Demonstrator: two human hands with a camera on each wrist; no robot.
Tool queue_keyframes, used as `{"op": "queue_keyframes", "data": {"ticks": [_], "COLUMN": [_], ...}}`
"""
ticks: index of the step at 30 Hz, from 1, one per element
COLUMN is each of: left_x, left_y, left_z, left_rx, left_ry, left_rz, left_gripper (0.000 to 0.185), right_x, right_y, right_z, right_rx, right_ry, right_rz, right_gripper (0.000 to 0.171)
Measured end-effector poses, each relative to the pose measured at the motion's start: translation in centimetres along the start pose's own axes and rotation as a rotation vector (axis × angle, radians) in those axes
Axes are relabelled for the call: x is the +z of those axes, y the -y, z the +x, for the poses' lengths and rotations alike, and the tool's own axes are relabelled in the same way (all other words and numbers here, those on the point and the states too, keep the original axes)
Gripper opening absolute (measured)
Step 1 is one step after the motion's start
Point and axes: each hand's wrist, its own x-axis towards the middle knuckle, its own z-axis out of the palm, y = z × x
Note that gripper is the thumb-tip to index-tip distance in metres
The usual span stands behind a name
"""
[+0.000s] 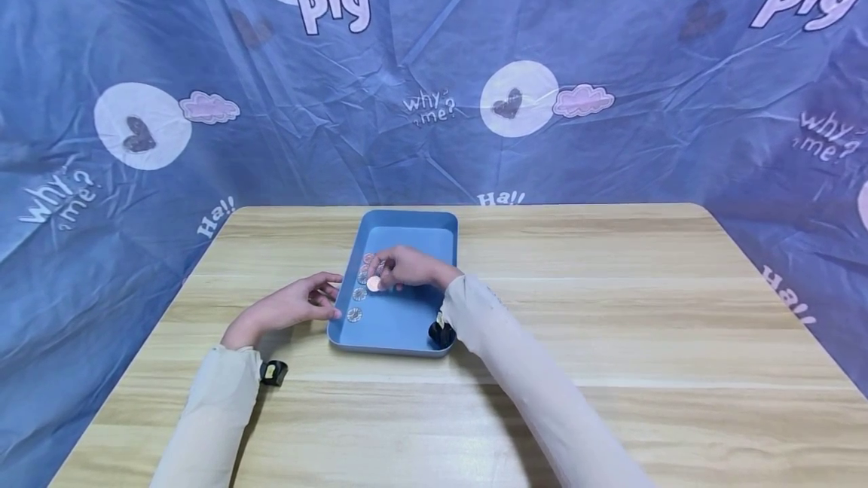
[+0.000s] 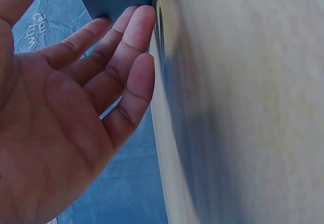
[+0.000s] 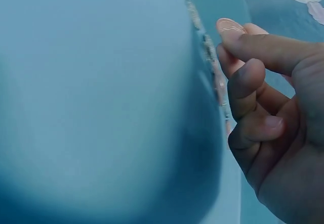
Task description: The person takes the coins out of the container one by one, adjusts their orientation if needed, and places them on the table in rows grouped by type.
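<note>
My right hand [image 1: 407, 268] pinches a copper coin [image 1: 374, 284] over the blue tray [image 1: 407, 322], beside the coin row [image 1: 359, 294]. My left hand [image 1: 298, 306], fingers relaxed, steadies the tray's edge on the bench [image 1: 610, 322].

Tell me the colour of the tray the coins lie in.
The tray is light blue, holding a row of coins; the head view shows it best.

I see my left hand [image 2: 61, 118] palm-up with straight fingers [image 2: 129, 37], their tips at the pale wooden desk [image 2: 243, 102] edge.
</note>
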Motion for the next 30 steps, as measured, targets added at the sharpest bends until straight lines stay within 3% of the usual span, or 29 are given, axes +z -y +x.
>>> {"op": "queue_keyframes", "data": {"ticks": [8, 16, 23, 30], "left_x": [-0.1, 0.0, -0.2, -0.1], "left_y": [-0.1, 0.0, 0.0, 0.0], "left_z": [-0.1, 0.0, 0.0, -0.1], "left_rx": [-0.009, -0.015, -0.009, -0.014], "left_ry": [-0.001, 0.003, 0.002, 0.002], "left_rz": [0.009, 0.015, 0.02, 0.023], "left_gripper": [0.072, 0.073, 0.073, 0.072], "right_x": [-1.7, -5.7, -9.0, -10.5], "right_y": [1.7, 2.4, 2.0, 0.1], "right_z": [-0.3, -1.8, -3.5, -5.6], "right_rx": [-0.024, -0.033, -0.017, 0.028], "right_ry": [-0.018, -0.107, -0.188, -0.226], "right_rz": [0.07, 0.04, 0.067, 0.041], "right_gripper": [0.024, 0.022, 0.024, 0.027]}}
